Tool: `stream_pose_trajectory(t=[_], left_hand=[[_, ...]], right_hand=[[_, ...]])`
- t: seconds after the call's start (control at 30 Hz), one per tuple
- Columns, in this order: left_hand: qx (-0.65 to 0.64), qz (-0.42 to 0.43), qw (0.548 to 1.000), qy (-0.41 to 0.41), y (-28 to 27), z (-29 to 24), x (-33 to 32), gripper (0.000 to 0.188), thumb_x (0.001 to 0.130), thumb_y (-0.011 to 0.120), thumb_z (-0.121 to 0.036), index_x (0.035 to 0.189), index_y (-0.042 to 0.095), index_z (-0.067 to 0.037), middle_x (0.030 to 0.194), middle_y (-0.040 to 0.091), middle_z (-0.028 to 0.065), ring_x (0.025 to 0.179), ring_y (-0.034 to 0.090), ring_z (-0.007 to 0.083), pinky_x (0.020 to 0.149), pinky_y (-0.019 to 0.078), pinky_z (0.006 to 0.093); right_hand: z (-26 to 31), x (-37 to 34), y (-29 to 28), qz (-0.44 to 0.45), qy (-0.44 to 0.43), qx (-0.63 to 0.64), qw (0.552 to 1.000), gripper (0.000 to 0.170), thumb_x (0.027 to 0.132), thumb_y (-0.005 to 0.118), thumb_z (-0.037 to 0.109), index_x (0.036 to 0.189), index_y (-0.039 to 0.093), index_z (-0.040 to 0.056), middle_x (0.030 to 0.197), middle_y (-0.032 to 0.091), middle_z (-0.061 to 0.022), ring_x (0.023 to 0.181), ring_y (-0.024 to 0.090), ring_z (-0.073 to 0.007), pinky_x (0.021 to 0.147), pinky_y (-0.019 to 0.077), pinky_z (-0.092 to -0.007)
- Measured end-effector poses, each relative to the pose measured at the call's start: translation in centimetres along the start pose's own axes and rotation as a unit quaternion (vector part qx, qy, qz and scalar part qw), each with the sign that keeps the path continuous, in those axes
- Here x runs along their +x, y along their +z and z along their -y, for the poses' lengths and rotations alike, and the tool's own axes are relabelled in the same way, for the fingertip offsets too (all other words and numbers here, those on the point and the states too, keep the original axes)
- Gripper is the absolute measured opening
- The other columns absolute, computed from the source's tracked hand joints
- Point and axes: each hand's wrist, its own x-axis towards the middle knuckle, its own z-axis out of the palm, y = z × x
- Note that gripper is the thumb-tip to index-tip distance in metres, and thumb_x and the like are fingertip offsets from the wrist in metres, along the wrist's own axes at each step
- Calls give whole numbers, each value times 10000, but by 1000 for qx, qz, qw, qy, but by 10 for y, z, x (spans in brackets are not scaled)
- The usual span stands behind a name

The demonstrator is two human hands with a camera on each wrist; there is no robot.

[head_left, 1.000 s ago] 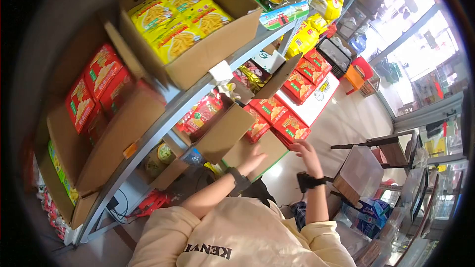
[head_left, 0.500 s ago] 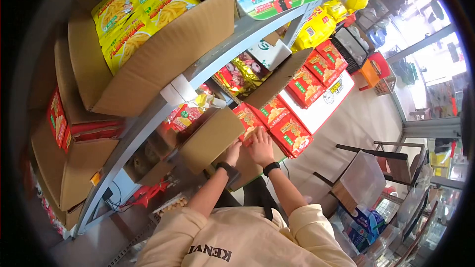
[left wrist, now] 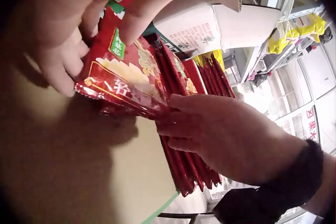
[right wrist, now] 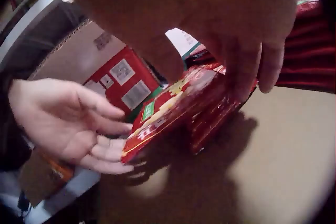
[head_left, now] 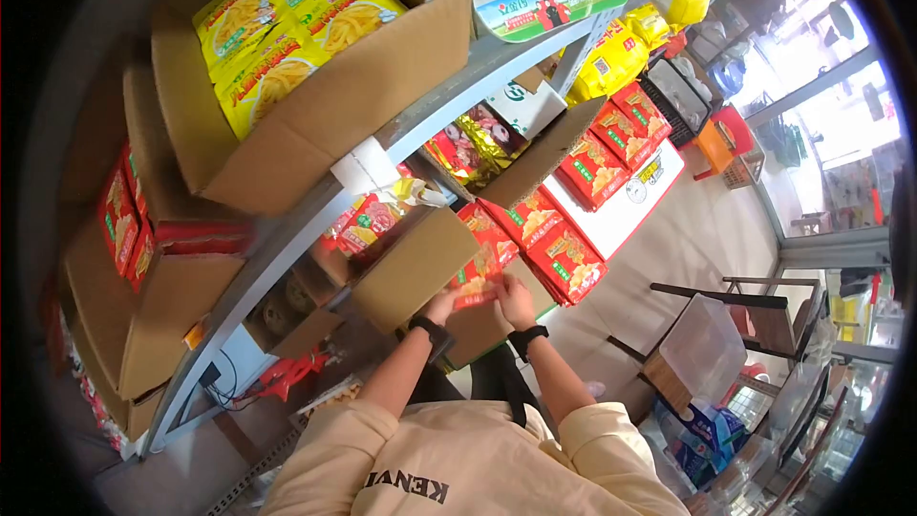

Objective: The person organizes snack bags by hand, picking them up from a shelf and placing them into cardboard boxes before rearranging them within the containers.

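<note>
I had 1 red pack between my 2 hands, low over the near part of a cardboard surface with a green edge. My left hand gripped it at a corner, thumb on 1 side and fingers on the other, so the fingers were narrow around the wrapper. My right hand held the opposite end, its fingers bent over the edge. The pack lay tilted, just beside the standing packs

As I judged it, the work in hand was partway along: the standing packs were close together on the cardboard, and more red packs lay on the white box beyond. The pack I held was not yet lined up with its neighbours; how many others were left, I could not tell

The cardboard was plain brown, with my shadow across it, and an open carton stood close on the left. Above that ran a metal shelf with a big carton of yellow packs. To the right, the pale floor shone, with an orange stool farther off and a clear plastic tub nearer me, while bright windows lit the far side
</note>
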Motion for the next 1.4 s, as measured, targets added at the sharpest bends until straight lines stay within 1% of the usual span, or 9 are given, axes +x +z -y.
stream_pose_trajectory(t=[0.1, 0.23, 0.43, 0.63, 0.77, 0.83, 1.17, 1.37, 1.4], left_hand=[[19, 52, 998, -1, -7, 5, -17, 206, 827, 630, -125, 999, 617, -12, 917, 653, 70, 804, 629, 140, 703, 505, 301], [164, 83, 982, 37, -10, -5, -73, 259, 779, 690, -188, 977, 620, -36, 896, 633, 38, 789, 585, 114, 690, 478, 270], [162, 221, 934, 228, -29, -45, -181, 138, 845, 623, -91, 947, 559, -24, 856, 599, -4, 787, 539, 54, 698, 443, 224], [142, 94, 926, 336, -59, -134, -328, 167, 851, 628, -71, 976, 573, 24, 884, 596, 20, 849, 559, 58, 754, 477, 237], [280, -59, 845, 452, -83, -181, -420, 208, 819, 651, -42, 1010, 582, 4, 981, 598, 58, 900, 589, 109, 784, 487, 264], [148, -69, 796, 583, -97, -189, -434, 323, 810, 639, -6, 1112, 527, -21, 1007, 588, 57, 925, 587, 117, 805, 482, 271], [217, -161, 795, 543, -186, -284, -483, 263, 879, 538, -53, 1135, 497, -8, 966, 571, 60, 910, 573, 98, 795, 449, 228], [369, -322, 746, 452, -217, -298, -468, 197, 878, 541, -86, 1047, 581, 5, 938, 599, 87, 899, 582, 123, 774, 443, 240], [435, -353, 669, 488, -220, -297, -465, 206, 858, 569, -113, 1021, 593, 10, 966, 602, 139, 877, 601, 216, 780, 455, 294]], right_hand=[[-13, -15, -13, 69, 45, 17, 997, 347, 842, 623, 305, 871, 599, -40, 736, 626, -184, 721, 623, -248, 645, 478, -340], [-26, -58, -52, 296, 3, 246, 923, 249, 860, 574, 126, 1052, 587, -32, 906, 621, -36, 821, 563, -119, 739, 455, -268], [68, -127, -110, 313, -56, 163, 934, 237, 841, 593, 64, 1073, 603, 15, 900, 647, -41, 788, 560, -107, 762, 459, -267], [233, -152, -130, 278, -229, 54, 931, 226, 829, 612, 54, 1046, 599, -4, 914, 639, -63, 801, 562, -102, 735, 444, -274], [330, -169, -120, 256, -364, 102, 890, 81, 855, 591, 79, 905, 597, 15, 719, 570, -15, 643, 527, -90, 575, 401, -247], [386, -187, -120, 313, -308, 184, 879, 83, 870, 576, 80, 902, 575, 3, 709, 551, 0, 637, 524, -68, 574, 404, -222], [540, -152, -41, 298, -383, 145, 862, 388, 873, 544, 38, 1203, 341, 65, 670, 508, -11, 559, 461, -56, 482, 382, -210], [566, -112, 17, 381, -390, 31, 838, 157, 881, 509, 96, 984, 592, 12, 868, 604, -57, 783, 545, -117, 726, 435, -251], [566, -110, 22, 410, -377, 19, 831, 180, 883, 510, 118, 1000, 595, 12, 891, 612, -68, 821, 554, -129, 764, 433, -257]])
